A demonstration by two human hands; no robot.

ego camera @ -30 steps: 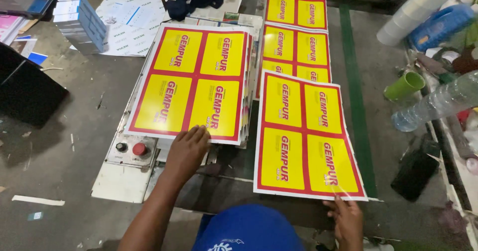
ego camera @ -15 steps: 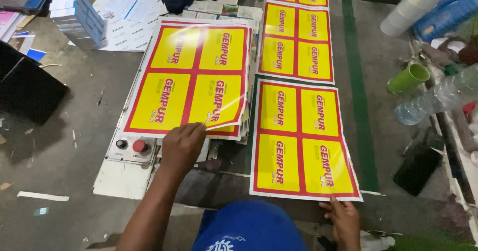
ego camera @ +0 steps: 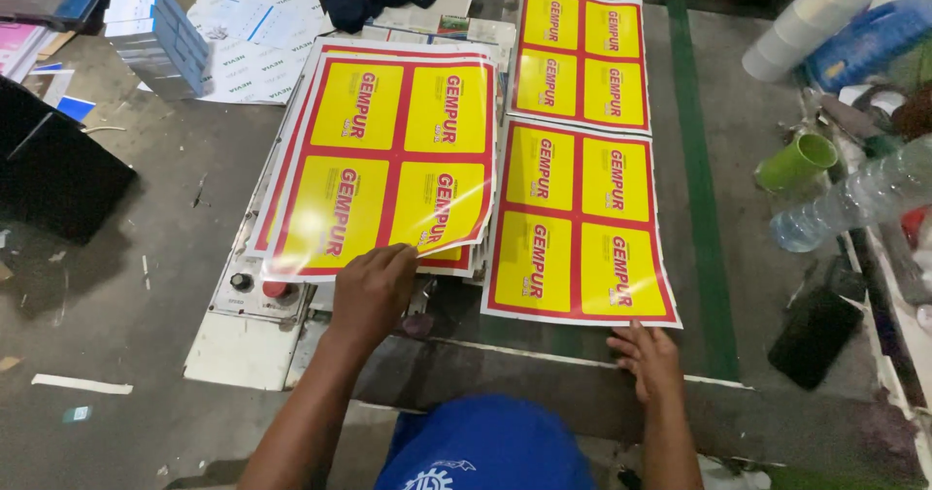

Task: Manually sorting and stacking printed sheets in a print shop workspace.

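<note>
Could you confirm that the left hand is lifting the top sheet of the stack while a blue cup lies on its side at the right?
Not quite: the head view shows the cup is green. The left hand does lift the top sheet.

Sheet stack (ego camera: 388, 160) left of single sheet (ego camera: 580, 223)

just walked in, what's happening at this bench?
A person is handling glossy yellow-and-red printed sheets. The left hand pinches the near edge of the top sheet of a stack, its near right corner curling up. The right hand rests on the near edge of a single sheet lying flat beside the stack, with another sheet beyond it. A green cup and plastic bottle lie to the right.
</note>
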